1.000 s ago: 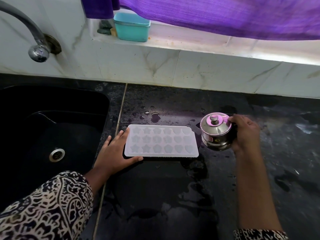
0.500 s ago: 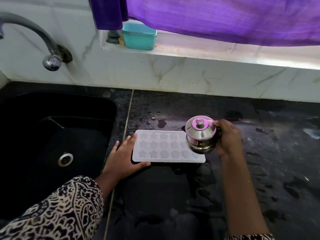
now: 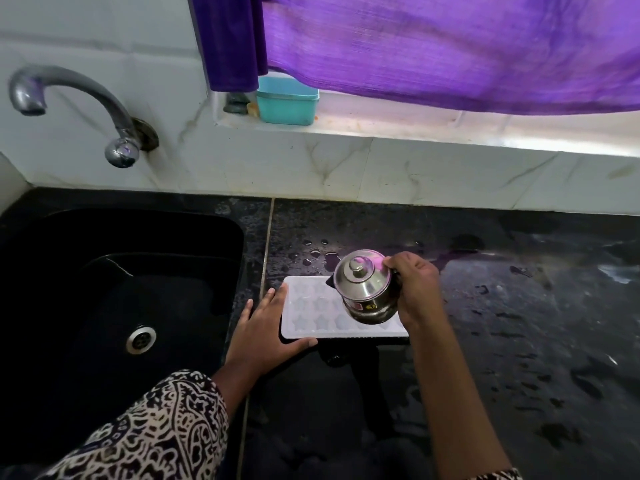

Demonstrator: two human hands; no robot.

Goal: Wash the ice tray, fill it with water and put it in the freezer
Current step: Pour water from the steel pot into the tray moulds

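A white ice tray (image 3: 311, 317) with star and heart moulds lies flat on the wet black counter (image 3: 519, 323), just right of the sink. My left hand (image 3: 266, 330) rests at its left end, fingers straight along the edge and thumb against the front edge. My right hand (image 3: 415, 289) grips a small lidded steel pot (image 3: 367, 289) by its side and holds it tilted leftward above the tray's right half, hiding the moulds beneath. No pouring water is visible.
A black sink (image 3: 121, 306) with a metal drain (image 3: 141, 340) lies to the left, a curved steel tap (image 3: 79, 98) on the wall above it. A teal box (image 3: 287, 102) sits on the window ledge under a purple curtain (image 3: 450, 46). Water drops and puddles dot the counter.
My right hand has carried the steel pot leftward from beside the tray's right end to above the tray and tilted it. My left hand stays at the tray's left end.
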